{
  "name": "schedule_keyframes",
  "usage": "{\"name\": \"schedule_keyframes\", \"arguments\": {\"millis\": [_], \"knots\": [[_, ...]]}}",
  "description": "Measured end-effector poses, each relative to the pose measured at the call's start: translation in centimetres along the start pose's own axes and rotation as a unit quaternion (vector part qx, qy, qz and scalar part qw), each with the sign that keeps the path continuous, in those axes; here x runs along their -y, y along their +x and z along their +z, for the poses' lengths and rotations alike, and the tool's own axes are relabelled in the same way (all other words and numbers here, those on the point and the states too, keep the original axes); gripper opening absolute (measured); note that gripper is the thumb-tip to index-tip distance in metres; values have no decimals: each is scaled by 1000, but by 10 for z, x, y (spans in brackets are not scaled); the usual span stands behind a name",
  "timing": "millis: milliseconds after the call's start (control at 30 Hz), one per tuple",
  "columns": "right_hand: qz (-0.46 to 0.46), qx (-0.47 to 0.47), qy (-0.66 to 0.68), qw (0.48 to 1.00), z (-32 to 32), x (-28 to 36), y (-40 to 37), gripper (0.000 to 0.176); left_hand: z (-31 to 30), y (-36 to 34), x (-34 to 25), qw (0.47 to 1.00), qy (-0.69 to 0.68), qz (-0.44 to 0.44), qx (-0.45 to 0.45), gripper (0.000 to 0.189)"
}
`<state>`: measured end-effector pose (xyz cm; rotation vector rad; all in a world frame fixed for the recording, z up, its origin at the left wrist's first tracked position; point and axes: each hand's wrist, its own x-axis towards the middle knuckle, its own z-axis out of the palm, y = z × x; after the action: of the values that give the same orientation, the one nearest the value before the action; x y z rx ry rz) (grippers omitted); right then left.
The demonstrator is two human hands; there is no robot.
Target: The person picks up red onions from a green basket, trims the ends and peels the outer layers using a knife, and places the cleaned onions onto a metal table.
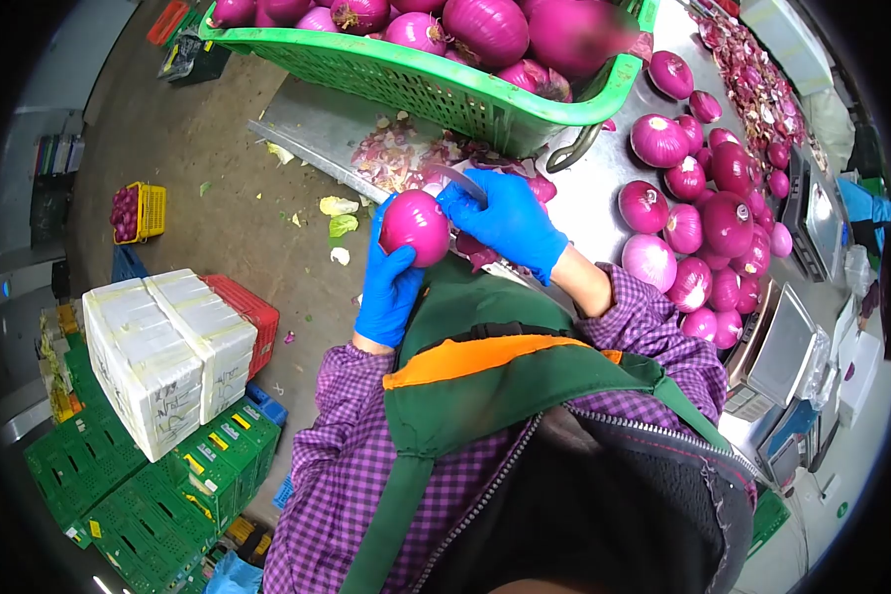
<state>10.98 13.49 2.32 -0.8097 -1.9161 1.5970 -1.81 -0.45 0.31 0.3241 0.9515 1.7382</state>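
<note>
Obs.: your left hand [386, 287], blue-gloved, grips one onion [416, 226] from below. Its fingers are curled around the onion's left side and pressed to the skin. The onion sits in front of your chest, off the table [604, 188] edge, just beside your right hand [505, 223].

Right hand, also gloved: fingers closed tight on a knife [457, 179]. The blade points up-left, past the onion's top. Blade-to-onion contact: cannot tell.

Surroundings:
- A green basket [416, 84] full of onions stands on the table, beyond your hands.
- Peels [396, 158] lie heaped between the basket and the knife.
- Loose onions [703, 228] are grouped on the steel to your right, well apart from the held one.
- A scale [792, 346] is at the table's right end.
- On the floor to your left are white boxes [168, 356] on green crates [148, 485].
</note>
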Motion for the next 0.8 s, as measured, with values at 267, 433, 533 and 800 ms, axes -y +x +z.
{"name": "schedule_keyframes", "arguments": {"millis": [267, 433, 533, 800], "knots": [[38, -11, -115, 993, 0, -27, -3, 26, -7, -1, 1, 971, -221, -85, 8, 73], [140, 37, 120, 982, -6, -25, -11, 24, -3, -1, -1, 935, -328, -137, -5, 80], [81, 9, 226, 971, 2, 5, -19, 31, 4, 3, -3, 950, -283, -131, -1, 83], [107, 72, 76, 989, 14, 7, -9, 37, 8, 2, -2, 964, -241, -107, -25, 83]]}}
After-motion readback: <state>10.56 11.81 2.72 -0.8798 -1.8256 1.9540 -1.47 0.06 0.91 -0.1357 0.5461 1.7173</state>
